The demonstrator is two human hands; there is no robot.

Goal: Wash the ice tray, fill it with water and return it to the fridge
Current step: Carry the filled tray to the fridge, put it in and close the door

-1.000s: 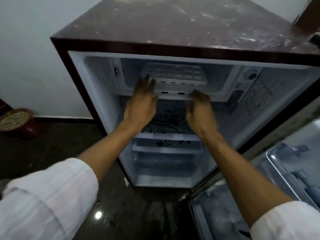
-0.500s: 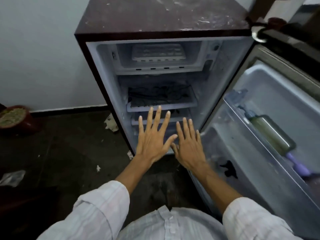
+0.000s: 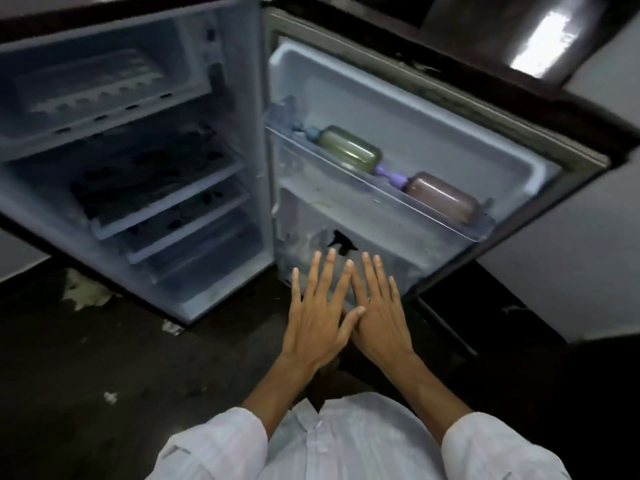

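The white ice tray (image 3: 93, 85) lies in the freezer compartment at the top of the open fridge (image 3: 239, 140), at upper left. My left hand (image 3: 320, 317) and my right hand (image 3: 379, 313) hover side by side, fingers straight and spread, palms down, in front of the lower part of the open fridge door (image 3: 433, 140). Both hands hold nothing and are far below and to the right of the tray. The left thumb touches the right hand.
The door shelf (image 3: 398, 199) holds a green bottle (image 3: 349, 148) and a brownish bottle (image 3: 441, 197) lying on their sides. Glass shelves (image 3: 166, 199) fill the fridge body. Bits of litter (image 3: 85, 289) lie on the dark floor at left.
Both hands have come away from the ice tray in the freezer, dropped down and shifted right toward the open door. The view has swung right, bringing the door shelf and bottles into sight.
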